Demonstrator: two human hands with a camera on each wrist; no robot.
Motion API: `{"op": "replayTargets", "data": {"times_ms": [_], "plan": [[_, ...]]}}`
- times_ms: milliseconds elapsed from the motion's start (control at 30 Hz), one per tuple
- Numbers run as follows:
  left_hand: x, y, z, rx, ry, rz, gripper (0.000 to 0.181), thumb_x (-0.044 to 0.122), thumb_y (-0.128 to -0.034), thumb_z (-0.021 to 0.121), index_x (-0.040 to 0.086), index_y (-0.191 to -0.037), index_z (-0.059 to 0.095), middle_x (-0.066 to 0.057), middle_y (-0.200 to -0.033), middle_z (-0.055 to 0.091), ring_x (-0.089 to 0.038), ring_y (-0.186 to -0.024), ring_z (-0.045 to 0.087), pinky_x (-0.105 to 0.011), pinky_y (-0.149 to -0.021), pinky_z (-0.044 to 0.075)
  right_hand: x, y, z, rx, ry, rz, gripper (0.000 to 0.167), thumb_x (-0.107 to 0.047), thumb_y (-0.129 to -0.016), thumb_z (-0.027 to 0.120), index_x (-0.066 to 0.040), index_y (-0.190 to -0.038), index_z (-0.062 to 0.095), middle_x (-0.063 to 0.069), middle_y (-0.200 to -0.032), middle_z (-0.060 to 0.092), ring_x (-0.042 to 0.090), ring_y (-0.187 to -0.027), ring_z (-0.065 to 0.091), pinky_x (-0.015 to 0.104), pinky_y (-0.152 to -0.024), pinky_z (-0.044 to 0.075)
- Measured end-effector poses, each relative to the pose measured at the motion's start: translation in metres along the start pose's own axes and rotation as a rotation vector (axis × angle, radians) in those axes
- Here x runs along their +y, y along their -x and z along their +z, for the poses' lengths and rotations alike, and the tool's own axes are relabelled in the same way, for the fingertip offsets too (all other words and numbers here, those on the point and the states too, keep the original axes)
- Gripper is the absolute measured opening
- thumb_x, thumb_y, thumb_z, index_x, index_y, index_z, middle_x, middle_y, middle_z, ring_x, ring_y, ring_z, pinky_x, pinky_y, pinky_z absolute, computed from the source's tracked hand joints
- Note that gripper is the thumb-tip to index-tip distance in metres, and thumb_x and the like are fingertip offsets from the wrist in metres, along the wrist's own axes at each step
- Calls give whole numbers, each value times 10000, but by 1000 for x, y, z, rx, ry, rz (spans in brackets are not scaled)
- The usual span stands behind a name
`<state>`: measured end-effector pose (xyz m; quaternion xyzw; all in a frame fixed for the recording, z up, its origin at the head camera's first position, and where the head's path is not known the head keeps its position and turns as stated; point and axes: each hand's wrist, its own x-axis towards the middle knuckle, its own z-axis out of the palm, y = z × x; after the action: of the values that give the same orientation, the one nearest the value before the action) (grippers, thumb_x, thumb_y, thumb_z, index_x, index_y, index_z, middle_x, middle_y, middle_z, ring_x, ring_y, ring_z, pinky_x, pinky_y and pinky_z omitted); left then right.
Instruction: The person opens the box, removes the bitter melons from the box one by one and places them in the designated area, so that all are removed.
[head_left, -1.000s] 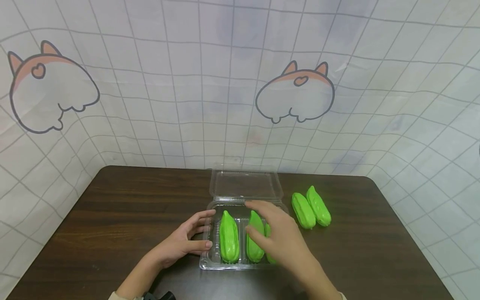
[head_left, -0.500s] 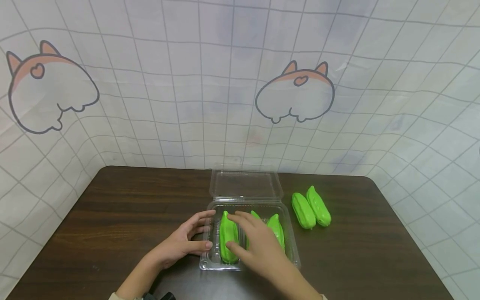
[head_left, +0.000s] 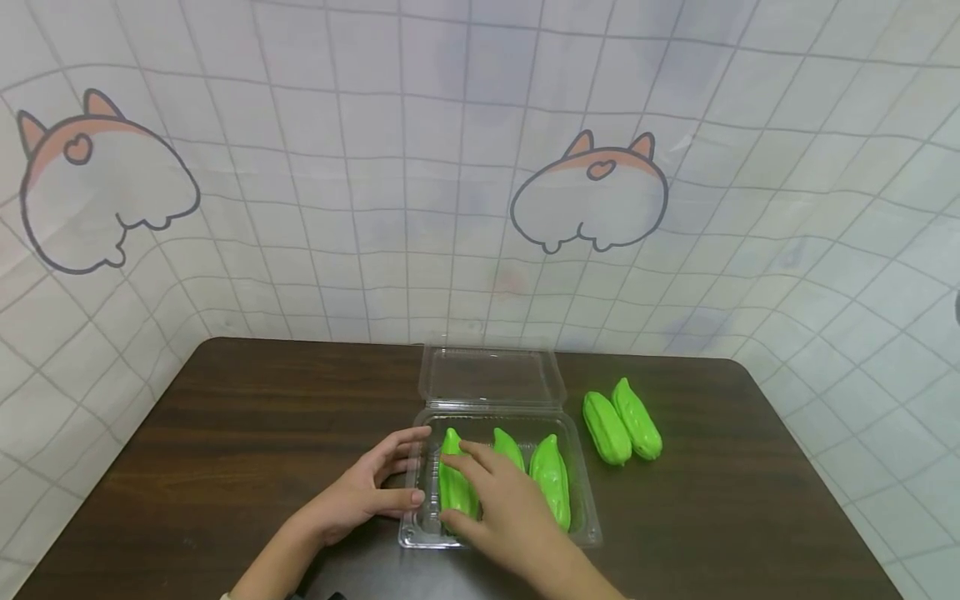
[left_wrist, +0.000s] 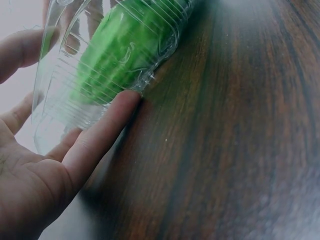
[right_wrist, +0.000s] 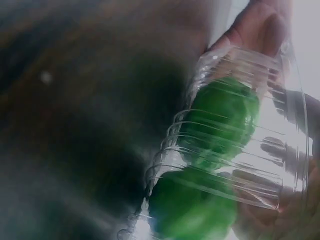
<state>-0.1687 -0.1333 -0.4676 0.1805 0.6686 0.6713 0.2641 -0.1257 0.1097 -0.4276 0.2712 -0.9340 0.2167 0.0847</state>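
Note:
A clear plastic clamshell box [head_left: 590, 508] stands with its lid raised at the back. Inside lie three green, ridged, pod-shaped vegetables: a left one [head_left: 452, 479], a middle one [head_left: 508, 446] and a right one [head_left: 551, 479]. My left hand [head_left: 360, 492] is at the box's left side, fingers extended; in the left wrist view a fingertip touches the plastic wall. My right hand [head_left: 510, 508] spreads over the left and middle vegetables, covering part of both. Whether its fingertips touch the left one, I cannot tell. The right wrist view shows green shapes [right_wrist: 220, 112] through the box wall.
Two more green vegetables [head_left: 607, 429] [head_left: 637, 418] lie side by side on the dark wooden table [head_left: 247, 433], right of the box. The transparent lid [head_left: 491, 375] leans back toward the patterned cloth wall [head_left: 450, 167].
My right hand has moved left inside the box area, from over the right vegetable toward the left one, uncovering the right one. My left hand keeps its place. The head view has tilted slightly.

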Motion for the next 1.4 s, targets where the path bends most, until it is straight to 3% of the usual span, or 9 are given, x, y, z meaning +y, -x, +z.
{"op": "replayTargets", "data": {"times_ms": [200, 567, 867, 1133, 1400], "plan": [[0, 0, 1, -1, 7, -4, 801, 93, -918, 721, 213, -1567, 268, -213, -1570, 212, -455, -1426, 242, -491, -861, 570, -1, 1, 2, -4, 56, -34, 464, -395, -838, 788, -231, -1255, 671, 56, -1336, 627, 242, -1201, 609, 452, -920, 551], [2, 2, 0, 9, 8, -13, 775, 79, -926, 701, 220, -1560, 279, -208, -1565, 220, -454, -1427, 237, -490, -862, 571, -2, -1, 0, -90, 111, -23, 378, -465, -877, 734, -273, -1202, 730, 105, -1424, 570, 282, -1191, 623, 465, -919, 550], [1, 1, 0, 2, 21, -22, 776, 72, -931, 698, 222, -1563, 274, -204, -1574, 216, -457, -1433, 239, -492, -863, 571, 0, -2, 3, -39, 137, -46, 289, -348, -851, 776, -231, -1115, 761, 72, -1342, 630, 235, -1052, 689, 396, -816, 585], [1, 0, 0, 3, 18, -25, 785, 71, -926, 704, 226, -1565, 276, -199, -1569, 225, -447, -1425, 251, -491, -858, 573, 2, -2, 0, 7, 124, -46, 292, -313, -863, 748, -178, -1121, 763, 108, -1319, 650, 262, -1101, 684, 406, -869, 578], [0, 0, 0, 6, 21, -29, 786, 85, -924, 710, 237, -1563, 279, -199, -1572, 215, -447, -1431, 241, -491, -860, 573, 4, -4, -6, 53, 102, -22, 414, -448, -827, 780, -178, -1139, 755, 96, -1321, 652, 271, -1134, 670, 409, -874, 578]]}}
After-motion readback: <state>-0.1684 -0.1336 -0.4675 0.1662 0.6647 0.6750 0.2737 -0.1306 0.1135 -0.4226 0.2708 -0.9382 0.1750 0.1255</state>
